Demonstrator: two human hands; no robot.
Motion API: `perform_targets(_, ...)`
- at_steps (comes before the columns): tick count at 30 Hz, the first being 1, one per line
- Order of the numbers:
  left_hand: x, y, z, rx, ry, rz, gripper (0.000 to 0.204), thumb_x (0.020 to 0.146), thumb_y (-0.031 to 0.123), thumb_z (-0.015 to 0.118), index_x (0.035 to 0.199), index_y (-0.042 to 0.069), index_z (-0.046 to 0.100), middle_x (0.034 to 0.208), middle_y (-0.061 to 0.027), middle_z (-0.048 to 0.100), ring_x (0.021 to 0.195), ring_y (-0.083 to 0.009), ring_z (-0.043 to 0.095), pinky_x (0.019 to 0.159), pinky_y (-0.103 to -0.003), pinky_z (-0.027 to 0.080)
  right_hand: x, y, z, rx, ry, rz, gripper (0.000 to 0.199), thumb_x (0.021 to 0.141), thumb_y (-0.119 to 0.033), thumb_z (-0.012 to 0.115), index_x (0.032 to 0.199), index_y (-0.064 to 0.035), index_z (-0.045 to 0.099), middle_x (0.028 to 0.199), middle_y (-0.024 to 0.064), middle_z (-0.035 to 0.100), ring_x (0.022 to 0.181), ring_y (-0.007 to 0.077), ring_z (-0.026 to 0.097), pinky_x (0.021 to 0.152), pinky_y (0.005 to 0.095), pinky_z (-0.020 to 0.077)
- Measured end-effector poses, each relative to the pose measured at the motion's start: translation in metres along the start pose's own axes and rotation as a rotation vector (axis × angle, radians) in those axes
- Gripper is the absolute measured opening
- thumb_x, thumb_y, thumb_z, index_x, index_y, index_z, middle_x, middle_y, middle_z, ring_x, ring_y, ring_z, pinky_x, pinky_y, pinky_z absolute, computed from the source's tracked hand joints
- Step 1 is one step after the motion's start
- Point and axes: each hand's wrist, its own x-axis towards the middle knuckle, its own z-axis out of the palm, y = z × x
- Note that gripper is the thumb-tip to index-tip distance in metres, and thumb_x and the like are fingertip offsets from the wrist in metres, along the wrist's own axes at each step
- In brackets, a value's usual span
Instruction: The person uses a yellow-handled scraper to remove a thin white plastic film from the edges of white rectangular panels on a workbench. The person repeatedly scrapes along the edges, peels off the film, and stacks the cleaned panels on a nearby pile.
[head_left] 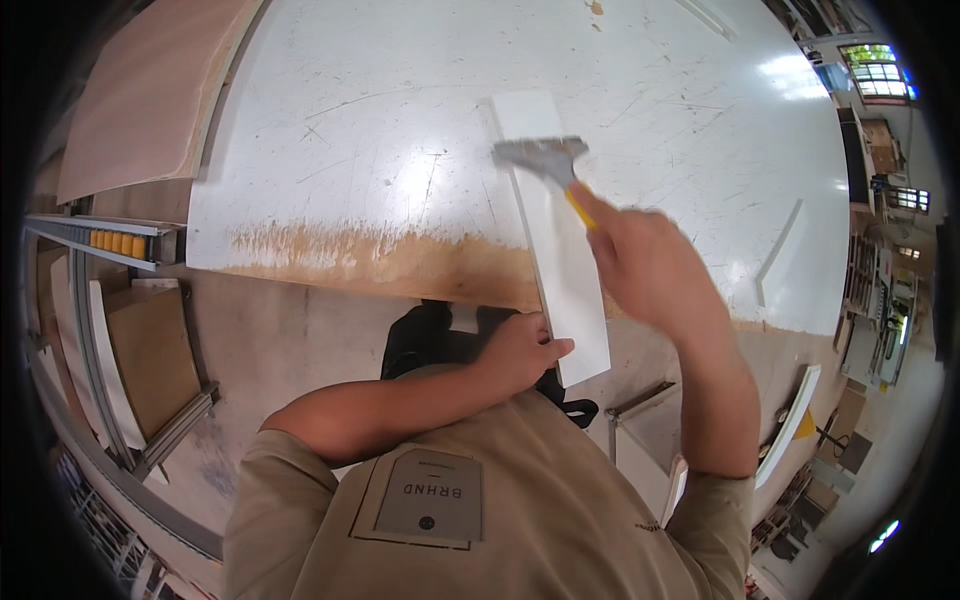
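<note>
Two hands live, I've got R hand [650, 265] gripping the scraper [552, 163], blade crosswise over the white board's [562, 262] far part (contact unclear), long axis running fwd, L hand [518, 350] nearer, fingers clamped on its near end, past the table [370, 130] edge.

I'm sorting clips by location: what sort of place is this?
Probably a workshop, perhaps for woodworking: a scratched worktable, a rail of yellow rollers, and a scraper in the right hand.
</note>
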Motion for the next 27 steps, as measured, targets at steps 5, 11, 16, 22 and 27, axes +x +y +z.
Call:
perform_targets(5, -0.005, 0.004, -0.001, -0.061, -0.072, -0.009, 0.03, 0.095, 0.014, 0.064, 0.118, -0.004, 0.061, 0.1, -0.0087, 0.07, 0.083, -0.0133, 0.063, 0.075, -0.03, 0.052, 0.061, -0.006, -0.023, 0.034, -0.04, 0.071, 0.045, 0.096, -0.011, 0.053, 0.14, -0.0127, 0.056, 0.076, 0.0187, 0.067, 0.057, 0.0258, 0.063, 0.061, 0.041, 0.0527)
perform_targets(11, -0.04, 0.005, -0.022, -0.024, 0.06, 0.002, 0.032, 0.101, 0.016, 0.058, 0.127, -0.002, 0.055, 0.116, -0.0083, 0.065, 0.107, -0.0134, 0.06, 0.092, -0.031, 0.049, 0.044, 0.022, -0.021, 0.409, 0.106, 0.109, 0.045, 0.096, -0.019, 0.061, 0.139, -0.0079, 0.055, 0.073, 0.0089, 0.062, 0.05, 0.0123, 0.052, 0.051, 0.0274, 0.0467)
perform_targets(16, -0.076, 0.029, -0.037, 0.117, 0.039, 0.18, 0.039, 0.102, 0.017, 0.054, 0.135, -0.002, 0.045, 0.125, -0.0074, 0.057, 0.117, -0.0135, 0.054, 0.1, -0.031, 0.044, -0.008, 0.043, -0.008, 0.878, 0.262, 0.425, 0.023, 0.09, -0.017, 0.07, 0.103, -0.0026, 0.058, 0.071, 0.0009, 0.054, 0.054, 0.0099, 0.051, 0.051, 0.0256, 0.044)
perform_targets(22, -0.07, 0.052, -0.025, -0.055, -0.289, 0.24, 0.045, 0.102, 0.017, 0.053, 0.141, -0.003, 0.041, 0.13, -0.0111, 0.055, 0.118, -0.0157, 0.053, 0.101, -0.033, 0.043, -0.078, 0.034, 0.071, 1.783, 0.325, 0.327, 0.029, 0.09, -0.024, 0.073, 0.103, -0.0064, 0.053, 0.101, 0.0081, 0.062, 0.083, 0.0139, 0.06, 0.068, 0.0298, 0.0518)
perform_targets(27, -0.046, 0.053, 0.003, 0.214, -0.268, 0.213, 0.036, 0.105, 0.023, 0.047, 0.133, -0.001, 0.049, 0.114, -0.0057, 0.059, 0.103, -0.0111, 0.053, 0.092, -0.032, 0.046, -0.084, 0.009, 0.045, 2.191, 0.428, -0.043, 0.063, 0.088, -0.036, 0.074, 0.134, -0.0003, 0.049, 0.129, 0.0139, 0.058, 0.11, 0.023, 0.063, 0.089, 0.0384, 0.0543)
